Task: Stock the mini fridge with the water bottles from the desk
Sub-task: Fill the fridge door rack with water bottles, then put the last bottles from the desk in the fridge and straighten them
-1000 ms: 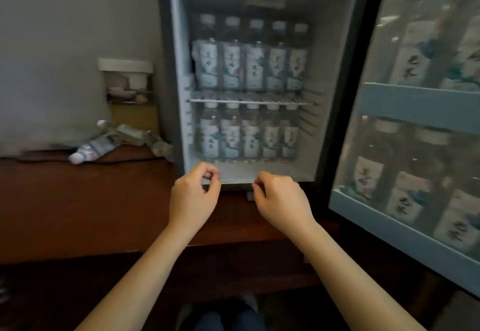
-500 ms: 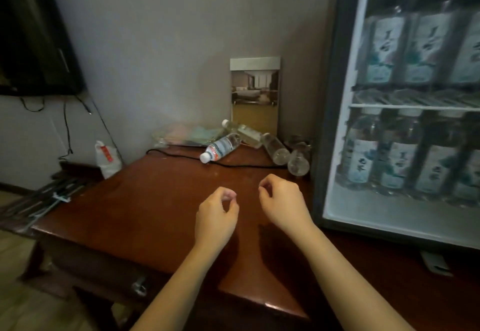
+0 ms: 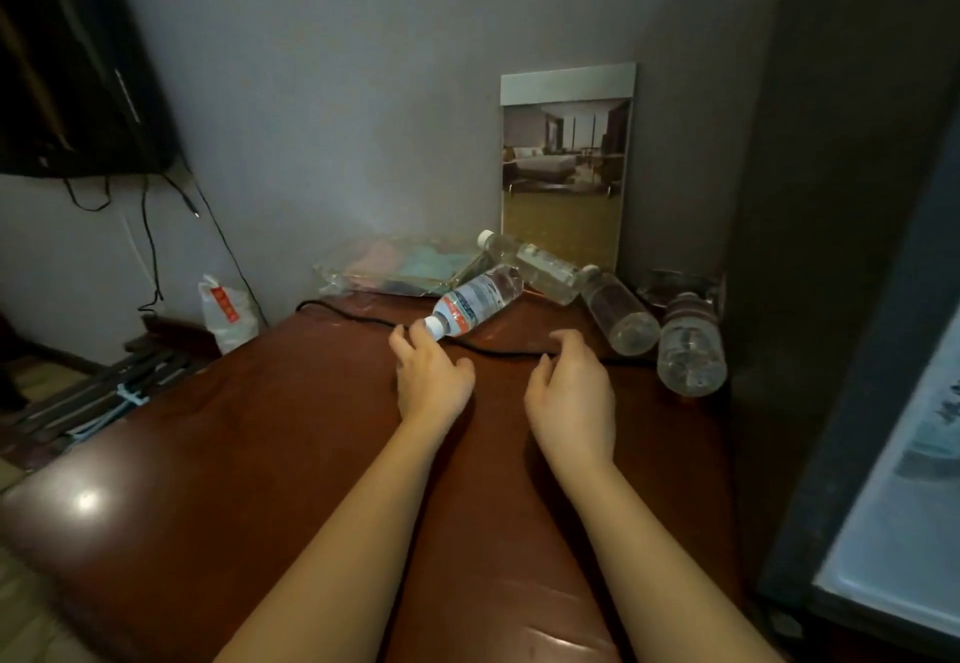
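Several water bottles lie on the brown desk (image 3: pixel 291 433) near the wall. A labelled bottle (image 3: pixel 475 304) lies with its white cap toward me. Behind it lies a clear bottle (image 3: pixel 535 264), and two more lie to the right (image 3: pixel 618 311) (image 3: pixel 688 350). My left hand (image 3: pixel 428 376) hovers with fingers spread, its fingertips at the labelled bottle's cap. My right hand (image 3: pixel 571 392) is open above the desk, short of the bottles. The mini fridge (image 3: pixel 841 298) stands at the right; only its dark side and a strip of its pale inside show.
A black cable (image 3: pixel 363 318) runs across the desk just beyond my hands. A framed room photo (image 3: pixel 563 163) leans on the wall. A clear packet (image 3: pixel 395 267) lies at the back. A white bag (image 3: pixel 226 311) and a dark screen (image 3: pixel 67 64) are at the left.
The view turned left from the open fridge to the desk. Both hands moved forward toward the bottles and uncurled; the left now reaches the labelled bottle's cap.
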